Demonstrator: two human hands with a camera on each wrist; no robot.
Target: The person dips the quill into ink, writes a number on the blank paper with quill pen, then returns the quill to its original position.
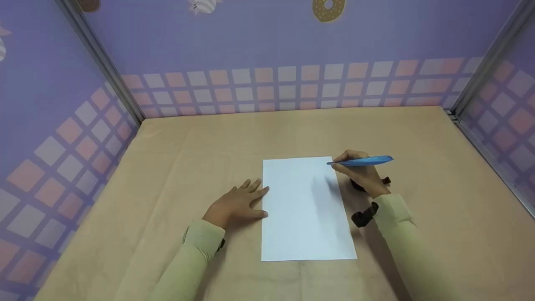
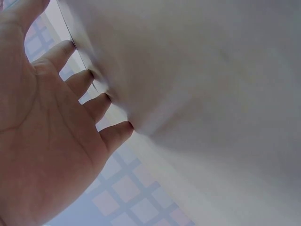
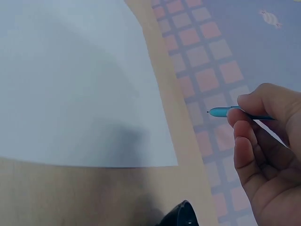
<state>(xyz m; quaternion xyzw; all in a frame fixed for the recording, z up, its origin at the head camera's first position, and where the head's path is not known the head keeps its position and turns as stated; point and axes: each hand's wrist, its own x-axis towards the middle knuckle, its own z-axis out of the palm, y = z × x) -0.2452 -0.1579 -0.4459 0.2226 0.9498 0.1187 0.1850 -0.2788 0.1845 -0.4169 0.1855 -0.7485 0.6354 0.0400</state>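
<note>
A blank white sheet of paper (image 1: 303, 209) lies on the tan-covered table. My right hand (image 1: 360, 170) pinches a blue pen (image 1: 370, 161) above the sheet's top right corner. In the right wrist view the pen's teal front end (image 3: 218, 112) shows a small dark point held clear of the paper. Its broad, flattened rear end sticks out to the right in the head view. My left hand (image 1: 239, 202) rests on the table with fingers spread, thumb and fingertips at the sheet's left edge. The left wrist view shows the palm and fingertips (image 2: 124, 129) touching the surface.
The table cloth (image 1: 200, 146) is tan with faint creases. Purple walls with a pink and white check band (image 1: 286, 88) stand behind and on both sides, with metal posts (image 1: 104, 67) at the corners. Dark straps (image 1: 363, 215) show at the right wrist.
</note>
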